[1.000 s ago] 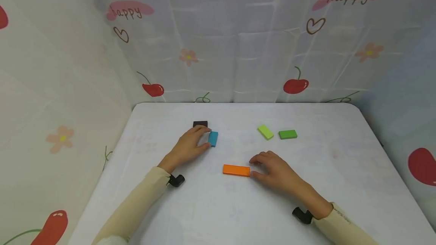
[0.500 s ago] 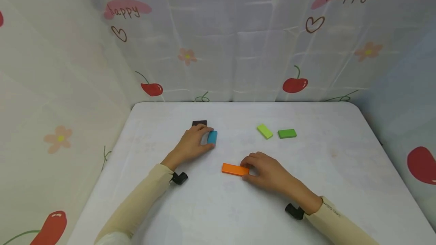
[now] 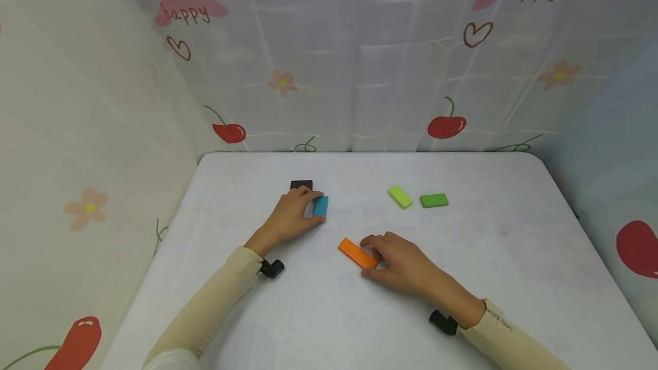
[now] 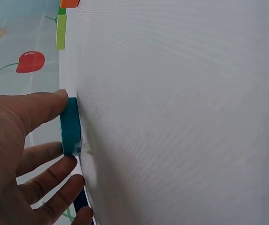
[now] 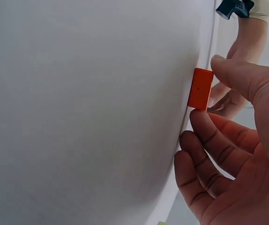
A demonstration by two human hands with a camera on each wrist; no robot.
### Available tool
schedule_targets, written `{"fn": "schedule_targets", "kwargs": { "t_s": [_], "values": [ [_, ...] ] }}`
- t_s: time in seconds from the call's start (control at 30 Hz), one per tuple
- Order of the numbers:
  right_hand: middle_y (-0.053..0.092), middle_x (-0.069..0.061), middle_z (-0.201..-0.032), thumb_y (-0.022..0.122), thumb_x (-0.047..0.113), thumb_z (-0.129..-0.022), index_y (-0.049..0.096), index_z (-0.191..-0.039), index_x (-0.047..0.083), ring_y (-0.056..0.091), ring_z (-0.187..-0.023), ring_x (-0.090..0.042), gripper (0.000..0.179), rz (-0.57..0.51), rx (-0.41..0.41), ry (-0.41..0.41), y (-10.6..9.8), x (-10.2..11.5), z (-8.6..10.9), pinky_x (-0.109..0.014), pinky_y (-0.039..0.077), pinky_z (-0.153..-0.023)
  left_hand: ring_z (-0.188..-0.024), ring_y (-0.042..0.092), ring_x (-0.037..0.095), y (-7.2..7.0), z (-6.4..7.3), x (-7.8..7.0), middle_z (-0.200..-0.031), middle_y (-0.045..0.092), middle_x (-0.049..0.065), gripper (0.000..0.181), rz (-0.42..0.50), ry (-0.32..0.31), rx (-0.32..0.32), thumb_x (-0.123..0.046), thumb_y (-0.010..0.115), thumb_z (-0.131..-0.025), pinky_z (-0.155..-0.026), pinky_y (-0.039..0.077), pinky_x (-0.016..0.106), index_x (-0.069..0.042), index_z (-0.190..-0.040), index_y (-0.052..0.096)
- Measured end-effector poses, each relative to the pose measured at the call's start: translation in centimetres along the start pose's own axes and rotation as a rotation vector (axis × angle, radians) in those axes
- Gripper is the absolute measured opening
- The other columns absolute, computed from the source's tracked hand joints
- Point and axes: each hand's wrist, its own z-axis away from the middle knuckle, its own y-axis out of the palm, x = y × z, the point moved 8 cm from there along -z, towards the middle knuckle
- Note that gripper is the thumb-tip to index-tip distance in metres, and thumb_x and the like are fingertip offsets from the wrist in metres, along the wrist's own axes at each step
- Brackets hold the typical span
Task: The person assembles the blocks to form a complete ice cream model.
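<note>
At the left of the table, my left hand (image 3: 290, 214) pinches a blue block (image 3: 321, 206) by its two ends, thumb against one and index finger against the other. In the left wrist view this blue block (image 4: 70, 125) lies on the table. My right hand (image 3: 403, 262) holds the near end of an orange block (image 3: 357, 252) between thumb and fingers, and the block lies slanted on the table. In the right wrist view, the end face of the orange block (image 5: 200, 89) shows between thumb and fingertips. Just behind my left fingers is a dark block (image 3: 301, 184), partly covered by them.
A yellow-green block (image 3: 400, 197) and a green block (image 3: 434, 200) lie side by side at the back right, slightly apart. The white table (image 3: 288, 313) ends at a printed curtain (image 3: 354, 73) behind. More curtain hangs at both sides.
My right hand has moved left onto the end of the orange block and turned it from level to slanted. My left thumb and finger have closed in on the blue block.
</note>
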Motion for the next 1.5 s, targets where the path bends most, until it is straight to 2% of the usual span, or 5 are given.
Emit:
{"fn": "schedule_targets", "kwargs": {
  "t_s": [0.47,0.7,0.87,1.2,1.5],
  "values": [
    [0.071,0.015,-0.103,0.082,0.031,-0.096,0.073,-0.131,0.019,0.062,-0.097,-0.002,0.038,-0.013,0.082,-0.135,1.1,2.3,0.5,-0.027,0.057,-0.087,-0.127,0.060,0.025,0.3,-0.2,-0.2,-0.139,0.064,0.004,0.067,0.013,0.023,0.017,-0.055,0.079,-0.095,-0.115,0.046,0.054,-0.024,-0.151,0.062],
    [0.074,0.011,-0.099,0.083,0.025,-0.095,0.076,-0.120,0.016,0.060,-0.092,-0.005,0.028,0.039,0.008,-0.170,0.9,3.6,0.2,-0.026,0.056,-0.082,-0.127,0.059,0.025,0.6,-0.4,-0.5,-0.138,0.065,0.002,0.065,0.016,0.045,0.031,-0.054,0.078,-0.096,-0.115,0.045,0.056,-0.025,-0.152,0.061],
    [0.066,0.010,-0.116,0.088,0.027,-0.091,0.076,-0.112,0.021,0.058,-0.104,-0.008,0.025,0.093,-0.074,-0.176,0.6,3.9,0.0,-0.028,0.058,-0.087,-0.124,0.061,0.025,0.5,-0.6,-0.9,-0.138,0.067,0.002,0.064,0.027,0.075,0.033,-0.050,0.078,-0.097,-0.113,0.047,0.056,-0.023,-0.153,0.060],
    [0.062,0.004,-0.128,0.084,0.031,-0.096,0.072,-0.138,0.026,0.058,-0.103,-0.012,0.044,0.151,-0.061,-0.201,1.1,4.6,-0.4,-0.028,0.057,-0.084,-0.115,0.062,0.022,0.4,-0.9,-1.7,-0.125,0.071,0.001,0.063,0.071,0.088,0.034,-0.044,0.079,-0.098,-0.112,0.048,0.056,-0.018,-0.152,0.061],
    [0.063,0.001,-0.129,0.082,0.031,-0.097,0.075,-0.135,0.025,0.057,-0.101,-0.014,0.039,0.169,-0.069,-0.181,1.2,4.4,-0.5,-0.026,0.055,-0.078,-0.110,0.063,0.020,0.2,-1.4,-1.6,-0.118,0.074,-0.001,0.045,0.083,0.062,-0.004,-0.041,0.080,-0.098,-0.106,0.051,0.052,-0.018,-0.134,0.069]
  ]
}}
